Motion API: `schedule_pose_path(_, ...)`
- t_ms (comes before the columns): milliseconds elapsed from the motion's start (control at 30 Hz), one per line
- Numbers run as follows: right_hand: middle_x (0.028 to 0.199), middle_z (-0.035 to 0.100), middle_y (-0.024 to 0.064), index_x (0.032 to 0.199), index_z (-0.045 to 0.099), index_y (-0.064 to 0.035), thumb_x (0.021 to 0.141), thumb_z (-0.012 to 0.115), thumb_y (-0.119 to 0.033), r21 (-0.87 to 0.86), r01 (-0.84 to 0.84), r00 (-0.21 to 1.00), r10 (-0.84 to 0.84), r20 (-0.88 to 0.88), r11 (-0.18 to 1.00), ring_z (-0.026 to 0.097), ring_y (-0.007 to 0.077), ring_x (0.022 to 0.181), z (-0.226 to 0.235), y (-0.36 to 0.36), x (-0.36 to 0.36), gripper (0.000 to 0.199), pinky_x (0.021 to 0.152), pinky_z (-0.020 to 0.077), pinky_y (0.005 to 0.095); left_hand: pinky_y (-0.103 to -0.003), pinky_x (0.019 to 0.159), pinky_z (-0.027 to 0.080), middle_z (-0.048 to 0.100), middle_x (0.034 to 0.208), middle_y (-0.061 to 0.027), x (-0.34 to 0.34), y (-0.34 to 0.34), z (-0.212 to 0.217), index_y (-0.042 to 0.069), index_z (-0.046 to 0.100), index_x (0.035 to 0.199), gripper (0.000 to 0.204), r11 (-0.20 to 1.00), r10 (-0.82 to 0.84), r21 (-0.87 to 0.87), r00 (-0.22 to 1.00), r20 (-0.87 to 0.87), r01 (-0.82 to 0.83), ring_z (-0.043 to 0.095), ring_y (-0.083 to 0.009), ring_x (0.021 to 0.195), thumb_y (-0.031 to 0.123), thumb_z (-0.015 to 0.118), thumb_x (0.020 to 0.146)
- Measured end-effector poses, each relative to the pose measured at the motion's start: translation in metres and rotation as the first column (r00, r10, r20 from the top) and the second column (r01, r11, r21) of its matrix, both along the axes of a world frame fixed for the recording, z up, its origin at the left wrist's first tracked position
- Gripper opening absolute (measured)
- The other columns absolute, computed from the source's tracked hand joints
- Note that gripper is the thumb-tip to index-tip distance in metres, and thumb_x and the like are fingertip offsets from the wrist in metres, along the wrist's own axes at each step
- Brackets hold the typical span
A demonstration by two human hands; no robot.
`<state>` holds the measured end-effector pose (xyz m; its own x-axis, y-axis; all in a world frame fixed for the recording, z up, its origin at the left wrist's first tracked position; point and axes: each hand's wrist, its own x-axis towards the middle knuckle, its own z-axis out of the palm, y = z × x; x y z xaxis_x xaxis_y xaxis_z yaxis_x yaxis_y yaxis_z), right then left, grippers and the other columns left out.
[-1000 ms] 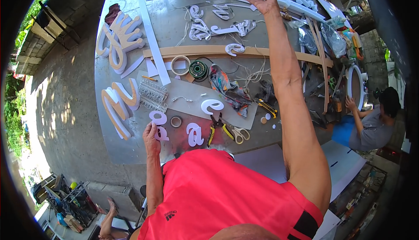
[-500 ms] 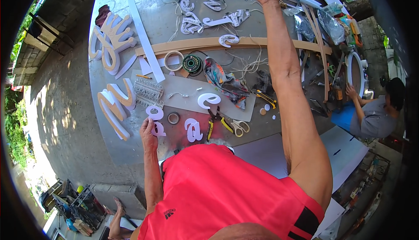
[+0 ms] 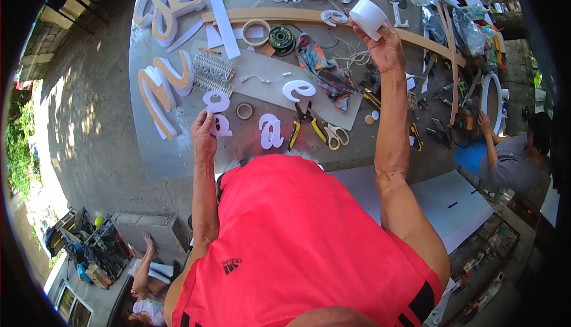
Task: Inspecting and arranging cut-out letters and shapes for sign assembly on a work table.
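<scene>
Gripping a white deep-walled letter piece [image 3: 367,16], right hand [image 3: 388,50] is over the tabletop [image 3: 169,159], right of its middle, in front of a tan strip [image 3: 264,14] running crosswise. Left hand [image 3: 205,136] pinches a flat white ring-shaped letter [image 3: 224,104] toward the near-left corner. Rightward from there along the near edge: tape roll [image 3: 238,111], white cut-out letter [image 3: 274,133], yellow-black pliers [image 3: 295,130], scissors [image 3: 336,139].
</scene>
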<state>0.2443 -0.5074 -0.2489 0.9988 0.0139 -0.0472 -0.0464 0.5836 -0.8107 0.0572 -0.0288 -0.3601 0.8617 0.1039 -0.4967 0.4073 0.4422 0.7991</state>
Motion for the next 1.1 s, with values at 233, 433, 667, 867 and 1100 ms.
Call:
schedule_pose_path(233, 0.124, 0.065, 0.0118, 0.127, 0.062, -0.0063, 0.081, 0.080, -0.017, 0.231, 0.129, 0.916, -0.026, -0.401, 0.965, 0.062, 0.0331, 0.112, -0.049, 0.065, -0.141, 0.051, 0.086, 0.0490, 0.0427, -0.032, 0.077, 0.057, 0.070, 0.106, -0.0104, -0.015, 0.001, 0.017, -0.003, 0.060, 0.125, 0.030, 0.999, -0.027, -0.031, 0.998, 0.048, 0.029, 0.071, -0.0202, 0.093, 0.014, 0.058, 0.101)
schedule_pose_path(433, 0.113, 0.067, 0.0133, 0.124, 0.059, 0.0048, 0.082, 0.077, -0.008, -0.192, 0.006, 0.907, -0.087, -0.412, 0.981, 0.066, 0.0249, 0.102, -0.080, 0.110, -0.206, 0.047, 0.087, 0.0562, 0.0397, -0.030, 0.080, 0.056, 0.070, 0.107, -0.0084, -0.038, 0.018, -0.006, -0.003, 0.061, 0.126, 0.030, 0.999, -0.041, -0.029, 0.999, -0.032, 0.040, 0.068, -0.0168, 0.092, 0.013, 0.059, 0.100)
schedule_pose_path(667, 0.105, 0.068, 0.0124, 0.118, 0.062, 0.0033, 0.077, 0.080, -0.022, -0.705, -0.137, 0.913, -0.186, -0.362, 0.696, 0.066, 0.0184, 0.094, -0.104, 0.147, -0.237, 0.052, 0.084, 0.0530, 0.0310, -0.030, 0.084, 0.055, 0.068, 0.112, -0.0083, -0.058, 0.027, -0.018, -0.003, 0.059, 0.128, 0.032, 0.997, -0.078, 0.014, 0.994, -0.070, 0.080, 0.066, -0.0146, 0.096, 0.010, 0.059, 0.099)
schedule_pose_path(867, 0.104, 0.069, 0.0190, 0.117, 0.061, 0.0008, 0.077, 0.077, -0.024, -0.894, -0.134, 0.969, -0.134, -0.209, 0.427, 0.067, 0.0340, 0.096, -0.113, 0.184, -0.215, 0.050, 0.087, 0.0521, 0.0422, -0.031, 0.086, 0.055, 0.067, 0.113, -0.0078, -0.061, 0.027, -0.015, -0.004, 0.058, 0.130, 0.033, 0.998, -0.067, -0.024, 0.991, -0.115, 0.065, 0.066, -0.0157, 0.097, 0.011, 0.058, 0.100)
schedule_pose_path(1100, 0.111, 0.065, 0.0269, 0.119, 0.057, 0.0022, 0.080, 0.072, -0.019, -0.980, 0.118, 0.992, 0.020, 0.123, 0.161, 0.062, 0.0440, 0.103, -0.123, 0.215, -0.185, 0.047, 0.091, 0.0493, 0.0489, -0.032, 0.092, 0.055, 0.066, 0.118, -0.0128, -0.062, 0.039, -0.025, -0.006, 0.054, 0.133, 0.036, 0.996, -0.055, -0.072, 0.989, -0.139, 0.046, 0.065, -0.0203, 0.106, 0.012, 0.053, 0.102)
